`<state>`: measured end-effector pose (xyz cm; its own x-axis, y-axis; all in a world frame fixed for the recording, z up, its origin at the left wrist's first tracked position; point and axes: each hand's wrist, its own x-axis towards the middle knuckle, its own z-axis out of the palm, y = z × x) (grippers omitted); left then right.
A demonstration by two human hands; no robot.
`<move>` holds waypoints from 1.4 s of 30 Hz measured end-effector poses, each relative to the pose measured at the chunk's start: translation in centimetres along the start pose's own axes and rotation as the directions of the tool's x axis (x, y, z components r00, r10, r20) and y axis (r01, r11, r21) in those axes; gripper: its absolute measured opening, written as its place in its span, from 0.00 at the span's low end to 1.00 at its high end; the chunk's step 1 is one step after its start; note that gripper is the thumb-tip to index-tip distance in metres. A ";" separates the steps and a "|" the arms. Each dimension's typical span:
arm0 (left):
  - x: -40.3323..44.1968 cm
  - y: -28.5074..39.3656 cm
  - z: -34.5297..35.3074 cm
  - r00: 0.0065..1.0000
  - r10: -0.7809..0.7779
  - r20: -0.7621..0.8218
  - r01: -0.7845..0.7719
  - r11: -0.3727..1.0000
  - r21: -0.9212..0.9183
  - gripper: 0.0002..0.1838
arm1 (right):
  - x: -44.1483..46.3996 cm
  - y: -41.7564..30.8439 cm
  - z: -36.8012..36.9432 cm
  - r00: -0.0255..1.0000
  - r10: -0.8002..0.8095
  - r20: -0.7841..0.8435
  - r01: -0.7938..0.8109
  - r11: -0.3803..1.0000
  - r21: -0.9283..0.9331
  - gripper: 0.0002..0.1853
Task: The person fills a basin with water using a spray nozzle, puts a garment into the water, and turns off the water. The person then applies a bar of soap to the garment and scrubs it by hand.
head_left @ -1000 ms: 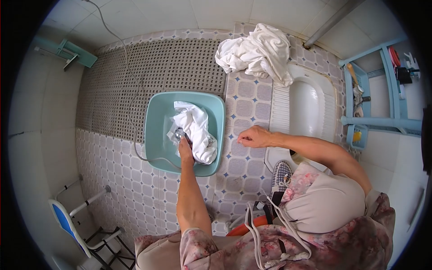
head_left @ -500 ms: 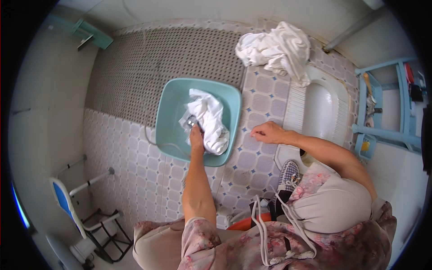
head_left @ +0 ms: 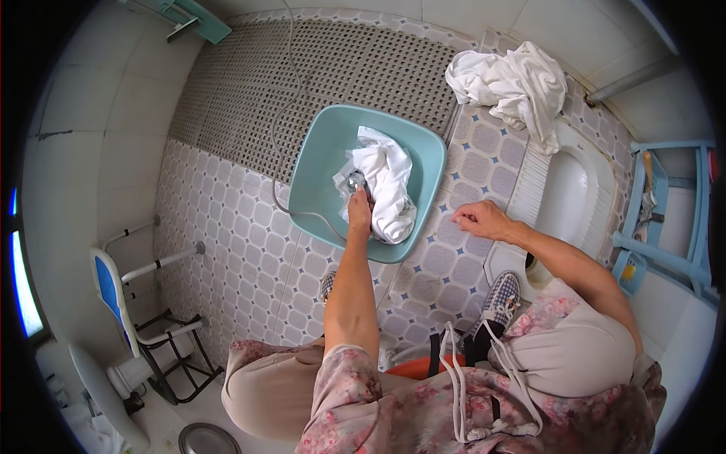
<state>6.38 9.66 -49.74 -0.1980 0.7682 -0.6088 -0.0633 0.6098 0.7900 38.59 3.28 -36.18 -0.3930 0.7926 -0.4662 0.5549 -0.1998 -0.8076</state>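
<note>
While our left hand [head_left: 360, 215] wraps the shower head [head_left: 355, 180] inside the teal basin [head_left: 428, 163], our right hand [head_left: 484, 219] hangs half-curled, seemingly empty, just outside. White cloth [head_left: 389, 178] in there's probably soft, heavy if wet; we'd grab its bunched middle.

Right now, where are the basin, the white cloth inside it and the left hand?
Basin [head_left: 316, 155]: head view, bare left inside.
White cloth [head_left: 389, 180]: head view, middle of its folds.
Left hand [head_left: 360, 213]: head view, middle of hand.
</note>
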 end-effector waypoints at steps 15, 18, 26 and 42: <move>-0.1 0.1 0.1 1.000 -0.007 -0.018 0.007 1.000 -0.006 0.23 | 0.2 0.2 0.1 1.000 -0.027 -0.002 0.027 1.000 0.009 0.11; -0.4 0.3 0.1 1.000 0.008 -0.010 -0.008 1.000 0.011 0.24 | 0.1 -0.1 0.0 1.000 -0.011 0.010 0.011 1.000 0.012 0.11; -0.1 0.1 0.0 1.000 0.003 0.005 -0.003 1.000 -0.003 0.25 | 0.3 0.8 0.3 1.000 -0.012 0.012 0.012 0.999 0.043 0.11; 2.5 -2.6 -1.2 0.983 0.186 -0.011 -0.169 0.917 0.361 0.25 | 0.7 0.1 0.4 1.000 0.027 0.003 -0.027 0.997 0.075 0.12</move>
<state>4.91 9.76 -53.29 -0.2173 0.8658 -0.4508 0.3281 0.4998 0.8016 38.09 3.60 -36.68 -0.3796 0.7853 -0.4890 0.5091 -0.2641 -0.8192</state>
